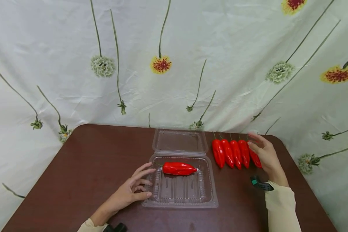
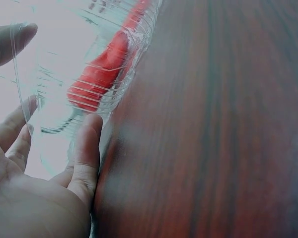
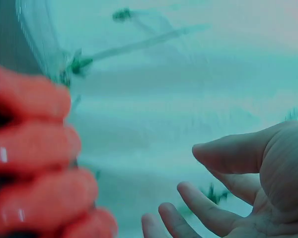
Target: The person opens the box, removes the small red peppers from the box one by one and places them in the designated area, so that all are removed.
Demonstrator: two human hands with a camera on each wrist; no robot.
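Observation:
A clear plastic clamshell box (image 1: 214,196) lies with its lid (image 1: 204,141) folded back, away from the person. One glossy red pepper (image 1: 178,168) lies crosswise in the far part of its base, stem to the left. My left hand (image 1: 127,190) is at the box's left side, fingers spread and touching the rim; the left wrist view shows the fingertips (image 2: 92,121) against the ribbed wall. To the right of the box, several red peppers (image 1: 227,153) lie side by side, stems away. My right hand (image 1: 266,156) hovers over the rightmost pepper (image 1: 256,158), partly hiding it, fingers apart and holding nothing.
The dark brown wooden table (image 1: 90,167) has rounded far corners. Behind it hangs a pale cloth (image 1: 139,35) printed with flowers, meeting the table's far edge. The pepper stems point toward that cloth.

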